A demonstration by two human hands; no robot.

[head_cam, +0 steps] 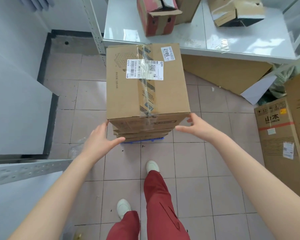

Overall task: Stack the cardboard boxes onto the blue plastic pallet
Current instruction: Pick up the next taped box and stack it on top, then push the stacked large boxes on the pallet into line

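A tall stack of boxes is seen in the middle of the tiled floor. The top box (146,80) is big, brown and taped shut, with white labels on its lid. Flatter boxes (142,131) are piled under it. A thin strip of the blue pallet (142,140) is seen at the bottom, so the stack is already on it.

The top box is likely stiff, because its sides are straight and its corners are sharp. It may be heavy, but that cannot be told for sure. The tape on top is shiny and may be slippery, so the bare cardboard sides are the better places to be held. A hold low on the two near corners would likely keep it steady.

Both arms are stretched forward and down. The left hand (100,141) is open and flat, with its fingertips at the near left corner of the stack. The right hand (194,124) is open too, with spread fingers touching the near right corner. Nothing is gripped by either hand. The stack seems to be steadied or nudged straight.

More boxes are seen on the white surface (197,38) behind the stack, and a printed box (280,135) stands on the right.
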